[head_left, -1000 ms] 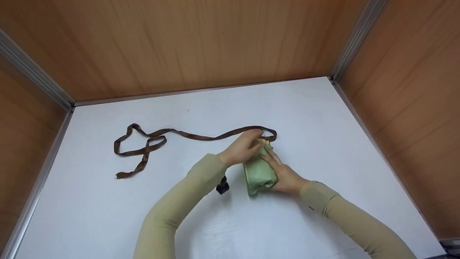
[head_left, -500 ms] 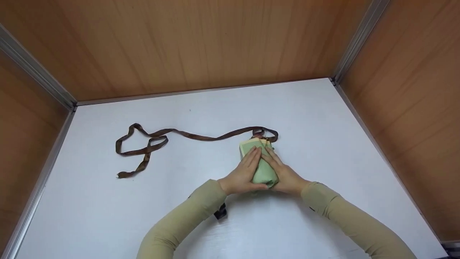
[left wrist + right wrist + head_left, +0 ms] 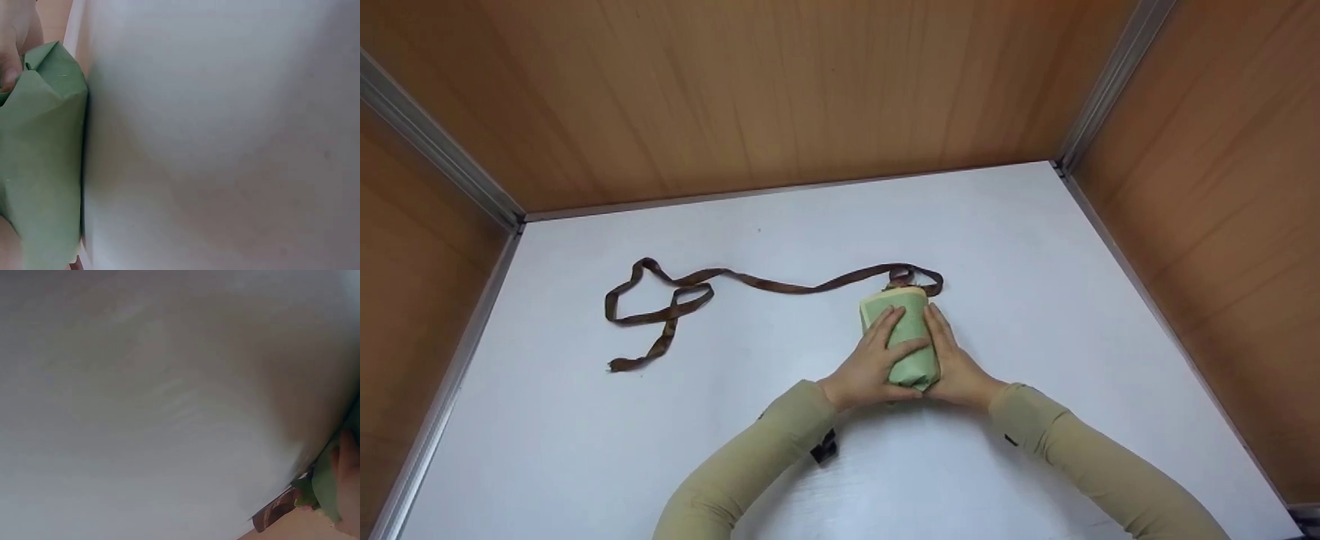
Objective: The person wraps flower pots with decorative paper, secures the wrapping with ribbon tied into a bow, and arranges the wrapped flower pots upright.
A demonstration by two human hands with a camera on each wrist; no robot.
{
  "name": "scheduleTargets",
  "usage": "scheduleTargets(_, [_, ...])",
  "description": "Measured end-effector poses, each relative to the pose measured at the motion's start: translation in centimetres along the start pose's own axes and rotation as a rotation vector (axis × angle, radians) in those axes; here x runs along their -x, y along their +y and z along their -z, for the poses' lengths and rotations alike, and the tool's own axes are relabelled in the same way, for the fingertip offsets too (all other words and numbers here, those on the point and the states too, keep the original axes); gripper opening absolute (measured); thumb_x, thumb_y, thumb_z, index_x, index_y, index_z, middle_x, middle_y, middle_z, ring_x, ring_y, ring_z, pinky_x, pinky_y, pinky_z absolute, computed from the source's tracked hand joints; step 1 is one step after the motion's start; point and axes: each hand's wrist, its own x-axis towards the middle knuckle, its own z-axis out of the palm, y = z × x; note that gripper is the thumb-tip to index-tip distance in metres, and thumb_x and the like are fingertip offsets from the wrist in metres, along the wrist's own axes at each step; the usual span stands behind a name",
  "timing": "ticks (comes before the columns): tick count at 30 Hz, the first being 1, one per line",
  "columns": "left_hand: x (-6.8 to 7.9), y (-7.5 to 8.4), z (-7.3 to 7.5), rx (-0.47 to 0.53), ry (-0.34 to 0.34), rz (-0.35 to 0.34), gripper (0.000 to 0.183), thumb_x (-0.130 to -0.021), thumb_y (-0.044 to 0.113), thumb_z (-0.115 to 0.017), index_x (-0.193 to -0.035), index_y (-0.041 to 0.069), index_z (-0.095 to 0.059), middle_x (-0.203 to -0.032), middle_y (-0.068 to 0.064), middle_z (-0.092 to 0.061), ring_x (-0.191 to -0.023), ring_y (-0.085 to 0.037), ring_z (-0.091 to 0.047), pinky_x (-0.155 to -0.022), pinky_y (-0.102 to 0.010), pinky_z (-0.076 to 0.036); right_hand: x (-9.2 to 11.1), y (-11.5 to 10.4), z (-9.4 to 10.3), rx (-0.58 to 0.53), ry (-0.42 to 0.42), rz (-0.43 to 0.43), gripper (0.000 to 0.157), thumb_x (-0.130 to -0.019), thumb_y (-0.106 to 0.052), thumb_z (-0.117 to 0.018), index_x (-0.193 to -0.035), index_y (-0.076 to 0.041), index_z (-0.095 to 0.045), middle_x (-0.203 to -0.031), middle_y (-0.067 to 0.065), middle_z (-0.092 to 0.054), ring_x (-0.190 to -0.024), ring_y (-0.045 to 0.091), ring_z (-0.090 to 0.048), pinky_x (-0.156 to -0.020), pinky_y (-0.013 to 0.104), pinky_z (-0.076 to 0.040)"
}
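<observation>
A bundle wrapped in pale green paper lies on the white table, with a cream edge at its far end. My left hand holds its left side, fingers over the top and thumb at the near end. On the other side, my right hand holds the bundle, its thumb hidden. The left wrist view shows the folded green paper close up. Small reddish and green bits poke out of the far end; their kind is unclear. Beyond it runs a brown ribbon, looped at the left.
The white tabletop is bounded by wood-patterned panels at the back and both sides, with metal strips along the corners. A small black object shows beside my left sleeve.
My left hand has come back from the bundle's far end to its left side and near end, and its fingers have since spread. My right fingers have shifted towards the bundle's right edge.
</observation>
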Motion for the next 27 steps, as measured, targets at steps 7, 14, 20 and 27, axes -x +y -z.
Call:
scheduleTargets(7, [0.2, 0.2, 0.1, 0.003, 0.020, 0.023, 0.064, -0.082, 0.046, -0.070, -0.137, 0.023, -0.047, -0.154, -0.022, -0.013, -0.144, -0.041, -0.010, -0.115, -0.051, -0.020, -0.8, 0.3, 2.6, -0.027, -0.193, 0.061, 0.133, -0.060, -0.031, -0.090, -0.151, -0.008, 0.006, -0.155, 0.024, 0.007, -0.140, 0.048, -0.012, -0.110, 0.057, -0.026])
scheduleTargets(14, [0.3, 0.3, 0.2, 0.028, -0.012, 0.069, 0.064, -0.082, 0.048, -0.069, -0.137, 0.026, -0.046, -0.156, -0.018, -0.010, -0.145, -0.038, -0.006, -0.115, -0.050, -0.020, -2.5, 2.2, 6.6, -0.273, -0.190, -0.150, 0.089, -0.080, -0.018, -0.076, -0.150, -0.008, -0.022, -0.149, 0.025, -0.029, -0.120, 0.042, -0.049, -0.100, 0.053, -0.041])
scheduleTargets(20, [0.2, 0.3, 0.2, 0.035, -0.001, 0.076, 0.063, -0.081, 0.048, -0.071, -0.136, 0.026, -0.047, -0.155, -0.016, -0.011, -0.145, -0.038, -0.007, -0.115, -0.050, -0.021, -4.7, 2.7, 6.4, -0.063, 0.043, -0.228, 0.054, -0.095, -0.021, -0.057, -0.141, 0.000, -0.039, -0.148, 0.025, -0.027, -0.113, 0.040, -0.053, -0.091, 0.049, -0.047])
scheduleTargets(27, [0.2, 0.3, -0.1, 0.036, 0.025, 0.060, 0.062, -0.081, 0.047, -0.070, -0.135, 0.025, -0.047, -0.155, -0.017, -0.012, -0.144, -0.039, -0.008, -0.114, -0.052, -0.022, -6.7, 2.5, 5.3, 0.178, 0.024, -0.172, 0.046, -0.094, -0.003, -0.051, -0.140, -0.001, -0.043, -0.153, 0.024, -0.020, -0.130, 0.048, -0.035, -0.105, 0.055, -0.035])
